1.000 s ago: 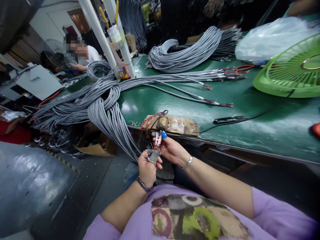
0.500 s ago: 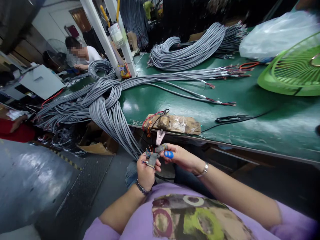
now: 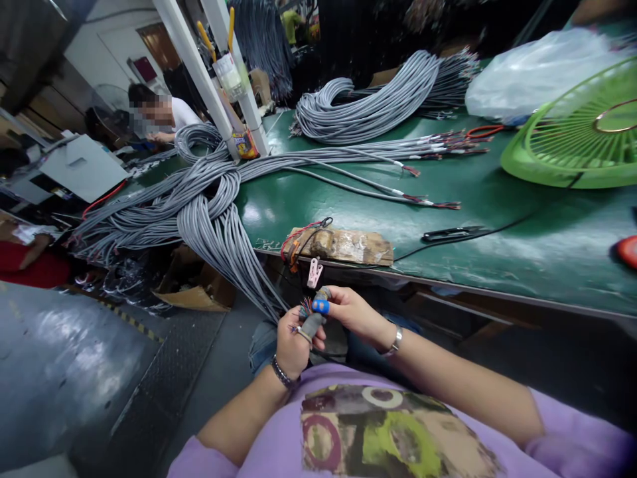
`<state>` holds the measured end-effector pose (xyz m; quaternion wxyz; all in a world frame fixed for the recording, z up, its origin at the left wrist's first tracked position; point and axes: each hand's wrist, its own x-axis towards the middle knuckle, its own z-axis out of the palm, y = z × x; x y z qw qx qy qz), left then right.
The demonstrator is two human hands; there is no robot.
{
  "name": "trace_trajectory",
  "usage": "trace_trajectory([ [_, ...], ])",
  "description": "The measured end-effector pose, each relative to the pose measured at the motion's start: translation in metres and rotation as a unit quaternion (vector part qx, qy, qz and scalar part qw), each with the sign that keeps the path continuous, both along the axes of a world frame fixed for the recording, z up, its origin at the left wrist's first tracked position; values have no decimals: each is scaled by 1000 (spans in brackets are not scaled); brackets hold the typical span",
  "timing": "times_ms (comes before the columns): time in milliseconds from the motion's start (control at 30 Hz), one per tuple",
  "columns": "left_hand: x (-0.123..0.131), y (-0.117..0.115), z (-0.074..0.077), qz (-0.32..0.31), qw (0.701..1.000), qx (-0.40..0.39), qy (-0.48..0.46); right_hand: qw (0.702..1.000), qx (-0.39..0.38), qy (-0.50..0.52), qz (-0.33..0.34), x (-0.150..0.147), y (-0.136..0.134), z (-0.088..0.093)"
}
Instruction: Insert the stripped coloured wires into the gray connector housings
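My left hand, with a grey cover on the thumb, is closed on a cable end whose thin coloured wires fan out above the fingers. Touching those wires from the right is my right hand, its fingertips pinched together and a blue band on one finger. Which wire it pinches is too small to tell. Just above the hands a pink clip hangs at the bench edge, below a wooden block with red and black leads.
Grey cable bundles drape over the green bench and down its left edge. Snips, a green fan and a plastic bag lie to the right. A person sits at the back left.
My right hand has moved slightly left and its blue-banded finger now lies against the wires. The pink clip shows apart from my fingers. The camera view has shifted slightly.
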<state>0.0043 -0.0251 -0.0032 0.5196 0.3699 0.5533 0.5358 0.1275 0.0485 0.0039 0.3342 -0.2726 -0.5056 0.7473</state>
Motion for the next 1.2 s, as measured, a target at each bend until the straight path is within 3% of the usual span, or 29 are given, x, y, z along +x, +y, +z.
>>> trace_trajectory([
  [333,6,6,-2,82,994,2,-73,998,14,-9,-67,-1,-1,-5],
  [567,3,3,-1,1,1000,4,10,999,-16,-9,-47,-7,-2,-1],
  [867,2,11,6,113,987,0,-112,994,12,-22,-106,0,0,-11],
  [933,2,11,8,117,986,2,-119,992,-11,-16,-123,1,4,-16],
  [1033,4,11,12,110,986,9,-125,986,-115,30,-116,0,13,-20],
  [1133,7,13,16,101,986,20,-133,977,-197,64,-52,-5,24,-14],
  [1200,9,16,17,93,986,26,-136,981,-178,81,-13,-8,30,-9],
])
